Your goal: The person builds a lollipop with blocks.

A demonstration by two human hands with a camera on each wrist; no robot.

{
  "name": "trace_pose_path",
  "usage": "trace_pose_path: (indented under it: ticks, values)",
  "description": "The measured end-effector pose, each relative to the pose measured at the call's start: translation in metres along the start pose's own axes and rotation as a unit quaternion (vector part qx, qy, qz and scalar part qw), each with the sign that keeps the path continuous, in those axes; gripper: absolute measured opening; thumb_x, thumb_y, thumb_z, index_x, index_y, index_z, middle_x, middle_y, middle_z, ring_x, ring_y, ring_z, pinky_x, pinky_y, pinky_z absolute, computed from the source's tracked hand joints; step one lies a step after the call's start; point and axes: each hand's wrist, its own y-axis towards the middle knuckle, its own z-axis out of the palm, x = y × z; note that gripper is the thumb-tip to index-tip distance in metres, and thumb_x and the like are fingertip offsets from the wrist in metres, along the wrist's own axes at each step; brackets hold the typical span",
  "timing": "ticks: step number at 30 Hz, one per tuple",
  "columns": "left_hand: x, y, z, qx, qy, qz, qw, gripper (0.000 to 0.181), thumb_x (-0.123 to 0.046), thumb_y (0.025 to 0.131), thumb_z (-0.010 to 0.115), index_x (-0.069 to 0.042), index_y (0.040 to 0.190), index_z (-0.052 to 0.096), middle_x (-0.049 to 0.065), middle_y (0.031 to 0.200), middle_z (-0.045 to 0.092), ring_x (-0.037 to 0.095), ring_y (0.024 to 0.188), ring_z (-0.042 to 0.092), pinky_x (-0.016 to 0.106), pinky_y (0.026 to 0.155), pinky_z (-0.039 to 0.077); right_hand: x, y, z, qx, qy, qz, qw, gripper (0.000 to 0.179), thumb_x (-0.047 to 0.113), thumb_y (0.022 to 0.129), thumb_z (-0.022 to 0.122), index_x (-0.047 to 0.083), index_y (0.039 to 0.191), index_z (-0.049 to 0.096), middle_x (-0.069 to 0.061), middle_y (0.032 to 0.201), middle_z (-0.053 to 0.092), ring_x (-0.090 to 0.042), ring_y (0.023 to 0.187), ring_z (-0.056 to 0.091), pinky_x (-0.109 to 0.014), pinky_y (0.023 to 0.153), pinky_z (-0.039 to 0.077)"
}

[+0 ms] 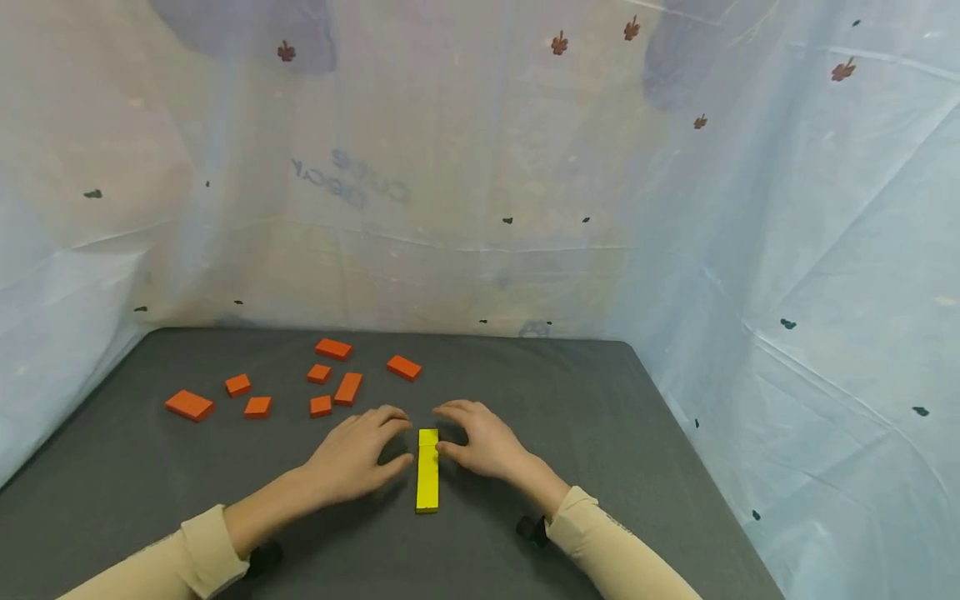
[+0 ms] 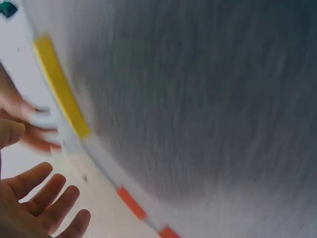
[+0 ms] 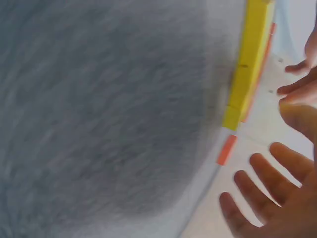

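A long yellow strip (image 1: 427, 479) lies lengthwise on the table between the two hands, with a seam across it near its far end. My left hand (image 1: 362, 454) hovers at its left side, thumb and fingers spread apart and relaxed, holding nothing. On the other side, my right hand (image 1: 486, 440) is in a similar pose, its thumb tip right at the strip's edge in the head view. The right wrist view shows the strip (image 3: 242, 74) as yellow block pieces set end to end, beside the right hand's spread fingers (image 3: 262, 186).
Several orange blocks lie scattered at the back left of the dark grey table (image 1: 585, 417), among them a larger block (image 1: 190, 406), a small one (image 1: 237, 385) and one farther right (image 1: 404, 367). A pale plastic sheet (image 1: 450, 167) hangs behind and beside the table.
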Motion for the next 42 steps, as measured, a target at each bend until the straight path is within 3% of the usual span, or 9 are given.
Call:
trace_pose_path:
  ticks: [3, 8, 13, 18, 27, 42]
  values:
    - [0.017, 0.009, -0.008, -0.033, -0.007, -0.018, 0.9993, 0.045, -0.041, 0.086, 0.069, -0.017, 0.123, 0.063, 0.001, 0.125, 0.057, 0.018, 0.097, 0.063, 0.043, 0.08, 0.053, 0.003, -0.004, -0.002, 0.021, -0.017, -0.005, 0.9996, 0.062, 0.044, 0.09, 0.064, 0.022, 0.145, 0.044, 0.002, 0.148, 0.041, -0.023, 0.134, 0.042, -0.051, 0.103, 0.042]
    - [0.051, 0.019, -0.013, -0.054, -0.031, -0.064, 0.996, 0.042, -0.038, 0.089, 0.066, -0.018, 0.125, 0.061, 0.004, 0.129, 0.054, 0.023, 0.1, 0.062, 0.046, 0.078, 0.053, 0.007, -0.011, 0.0, 0.058, -0.034, -0.008, 0.9977, 0.074, 0.052, 0.088, 0.063, 0.023, 0.15, 0.035, 0.004, 0.156, 0.029, -0.024, 0.14, 0.035, -0.055, 0.105, 0.038]
    - [0.082, 0.023, -0.007, -0.056, -0.047, -0.109, 0.9913, 0.041, -0.033, 0.089, 0.067, -0.015, 0.125, 0.061, 0.008, 0.126, 0.054, 0.025, 0.095, 0.061, 0.041, 0.068, 0.052, 0.012, -0.016, 0.003, 0.098, -0.038, -0.021, 0.9942, 0.079, 0.055, 0.087, 0.062, 0.023, 0.152, 0.03, 0.003, 0.159, 0.021, -0.028, 0.143, 0.028, -0.057, 0.107, 0.034]
    - [0.102, 0.026, -0.003, -0.041, -0.058, -0.133, 0.9885, 0.043, -0.032, 0.089, 0.068, -0.01, 0.126, 0.062, 0.011, 0.121, 0.056, 0.025, 0.092, 0.06, 0.041, 0.066, 0.05, 0.015, -0.018, 0.004, 0.12, -0.045, -0.034, 0.9912, 0.081, 0.054, 0.087, 0.063, 0.024, 0.153, 0.028, 0.003, 0.16, 0.018, -0.029, 0.145, 0.024, -0.057, 0.11, 0.03]
    - [0.121, 0.029, -0.003, 0.003, -0.039, -0.158, 0.9866, 0.043, -0.034, 0.088, 0.068, -0.01, 0.123, 0.063, 0.016, 0.12, 0.056, 0.028, 0.095, 0.06, 0.046, 0.069, 0.05, 0.015, -0.021, 0.007, 0.124, -0.061, -0.049, 0.9891, 0.078, 0.054, 0.088, 0.061, 0.021, 0.152, 0.03, 0.003, 0.159, 0.022, -0.029, 0.144, 0.026, -0.057, 0.11, 0.03]
    - [0.124, 0.031, -0.001, 0.05, -0.02, -0.183, 0.9815, 0.053, -0.043, 0.085, 0.069, -0.006, 0.123, 0.063, 0.018, 0.116, 0.058, 0.032, 0.097, 0.059, 0.052, 0.074, 0.048, 0.014, -0.022, 0.008, 0.135, -0.052, -0.038, 0.9888, 0.073, 0.054, 0.089, 0.06, 0.02, 0.149, 0.037, 0.005, 0.159, 0.023, -0.027, 0.145, 0.025, -0.051, 0.114, 0.026]
